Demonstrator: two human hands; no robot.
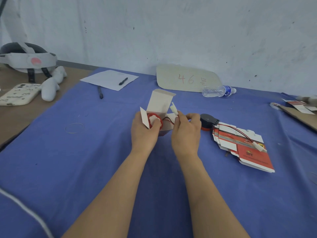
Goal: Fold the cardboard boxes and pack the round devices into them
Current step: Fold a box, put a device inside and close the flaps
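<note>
left hand (145, 129): fingers wrapped round the open box (159, 102) from its near side, thumb pressing on the round device (155, 121) inside it.
open box: lid flap upright, side flaps splayed out.
round device: in the open box's mouth, red rim facing up; red/black wire (169, 120) exits over the box's right edge.
right hand (186, 133): just right of the open box, thumb and forefinger pinching the white connector (173, 108) at its lower end; connector points up beside the lid flap.
second device (208, 121): black, on the blue cloth (85, 169) right of the open box, touching the flat boxes (243, 148).
flat boxes: red/white stack, right of the open box and nearer the camera; second device's wire lies across it.
behind the open box: water bottle (217, 91) and cardboard sign (187, 79) to the right, paper sheet (108, 79) with a pen (123, 81) to the left.
left of the open box: rubber band (74, 127); phone (18, 94) well apart.
</note>
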